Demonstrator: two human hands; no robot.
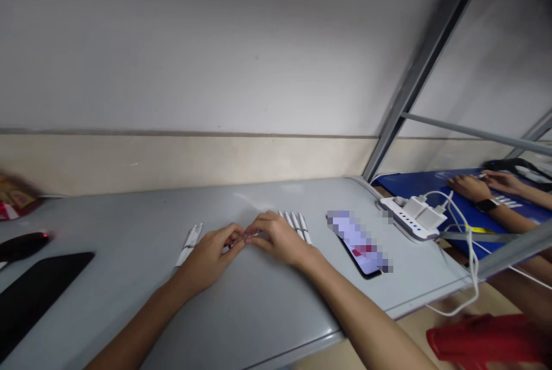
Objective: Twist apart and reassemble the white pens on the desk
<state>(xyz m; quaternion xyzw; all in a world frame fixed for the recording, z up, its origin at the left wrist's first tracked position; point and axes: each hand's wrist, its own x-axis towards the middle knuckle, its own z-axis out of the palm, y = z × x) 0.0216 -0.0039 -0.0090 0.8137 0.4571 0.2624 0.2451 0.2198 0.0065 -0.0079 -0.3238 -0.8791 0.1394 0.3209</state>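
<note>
My left hand (pixel 218 247) and my right hand (pixel 272 235) meet over the middle of the grey table. Their fingertips pinch a slim pen (pixel 250 236) between them, which is mostly covered by the fingers. Beside my left wrist lie a few white pens (pixel 190 243) with dark bands, side by side. Another row of white pens (pixel 302 227) lies just behind and to the right of my right hand, partly hidden by it.
A phone (pixel 357 243) with a lit screen lies right of my right forearm. Beyond it is a white power strip (pixel 409 220) with plugs and cables. A black mouse (pixel 23 246) and black pad (pixel 43 295) sit left. At a blue table (pixel 414 187), another person's hands (pixel 470 187) work.
</note>
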